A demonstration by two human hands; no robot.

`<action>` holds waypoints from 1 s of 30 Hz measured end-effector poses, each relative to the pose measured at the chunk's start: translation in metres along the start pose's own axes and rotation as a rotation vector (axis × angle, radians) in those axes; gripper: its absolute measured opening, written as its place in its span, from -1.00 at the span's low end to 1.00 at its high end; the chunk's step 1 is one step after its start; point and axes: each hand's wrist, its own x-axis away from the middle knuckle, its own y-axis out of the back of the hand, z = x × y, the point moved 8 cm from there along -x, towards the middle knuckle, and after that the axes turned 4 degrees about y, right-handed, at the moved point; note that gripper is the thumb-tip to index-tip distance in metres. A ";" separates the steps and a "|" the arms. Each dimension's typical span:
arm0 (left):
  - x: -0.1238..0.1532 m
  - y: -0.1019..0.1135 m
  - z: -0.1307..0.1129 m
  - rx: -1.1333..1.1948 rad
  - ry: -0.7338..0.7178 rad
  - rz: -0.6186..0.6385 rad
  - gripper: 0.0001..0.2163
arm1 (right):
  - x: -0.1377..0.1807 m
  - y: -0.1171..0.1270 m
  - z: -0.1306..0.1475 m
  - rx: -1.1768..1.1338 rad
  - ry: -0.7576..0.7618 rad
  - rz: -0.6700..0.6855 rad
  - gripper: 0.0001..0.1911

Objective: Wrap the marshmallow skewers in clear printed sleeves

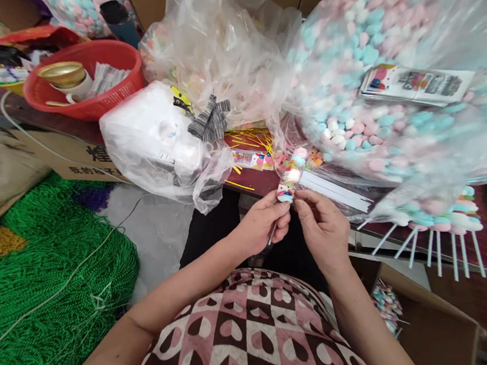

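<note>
My left hand (265, 222) is closed round the stick of a marshmallow skewer (292, 174), just below the candy. The skewer stands nearly upright, with pastel marshmallows stacked inside a clear printed wrapper, and its white stick shows beneath my fingers. My right hand (324, 229) is beside it, thumb and forefinger pinched together at the wrapper's lower end. Whatever those fingertips hold is too small to make out. Yellow twist ties (251, 142) and printed wrappers (253, 160) lie on the dark red table (242, 193) just beyond my hands.
Big clear bags of marshmallows (358, 119) fill the table's back right, with a wrapper stack (415, 84) on top. Several marshmallow skewers (438, 224) overhang the right edge above a cardboard box (438, 331). Leftward are a white plastic bag (156, 130), a red basket (122, 82) and green cords (52, 254).
</note>
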 end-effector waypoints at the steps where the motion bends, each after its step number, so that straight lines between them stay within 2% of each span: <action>1: 0.001 -0.001 0.002 0.004 0.015 -0.001 -0.70 | -0.002 -0.001 0.003 0.023 0.037 -0.003 -0.84; 11: -0.001 -0.001 0.008 0.006 0.053 -0.026 -0.72 | -0.002 -0.001 0.017 0.251 0.219 -0.054 -0.88; 16: -0.001 0.001 0.008 0.002 0.036 -0.059 -0.77 | -0.006 -0.005 0.014 0.365 0.209 -0.023 -0.86; 22: -0.001 0.004 0.012 -0.002 -0.010 -0.121 -0.70 | -0.006 -0.010 0.011 0.469 0.227 0.019 -0.87; 27: -0.004 0.008 0.014 0.035 -0.086 -0.204 -0.66 | 0.004 -0.013 0.014 0.489 0.318 0.004 -0.88; 30: -0.006 0.015 0.014 0.061 -0.103 -0.257 -0.68 | 0.010 -0.016 0.009 0.448 0.291 0.010 -0.88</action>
